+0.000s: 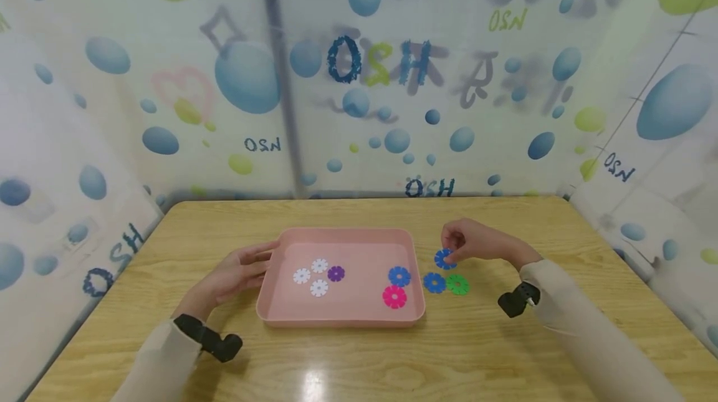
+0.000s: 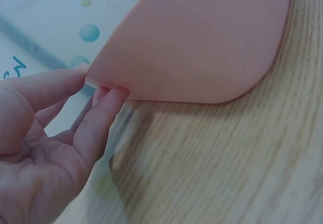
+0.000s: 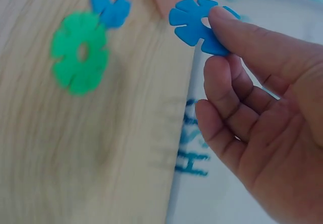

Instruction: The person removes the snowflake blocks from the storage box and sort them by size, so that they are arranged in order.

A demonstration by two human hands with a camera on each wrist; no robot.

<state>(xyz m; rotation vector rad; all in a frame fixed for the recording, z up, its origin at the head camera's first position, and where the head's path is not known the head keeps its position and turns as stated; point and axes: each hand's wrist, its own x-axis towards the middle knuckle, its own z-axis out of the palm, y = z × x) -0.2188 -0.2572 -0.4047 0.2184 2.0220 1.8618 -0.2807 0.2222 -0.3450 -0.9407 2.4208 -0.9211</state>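
Well, from here I see the blue flower-shaped disc (image 3: 187, 21) pinched in my right hand (image 1: 477, 242), just right of the pink tray (image 1: 342, 322) — likely light, stiff and slick, best held by its rim — while my left hand (image 1: 238, 274), fingers extended, touches the tray.

A tray (image 1: 342, 323) sits on a counter (image 1: 370, 364) before a backdrop (image 1: 359, 162), four discs (image 1: 336, 273) inside at left, two discs (image 1: 388, 297) at right. A loose pair (image 1: 463, 287) lies just outside the tray's right wall, in front of the disc (image 1: 440, 258) in the right hand (image 1: 477, 243).
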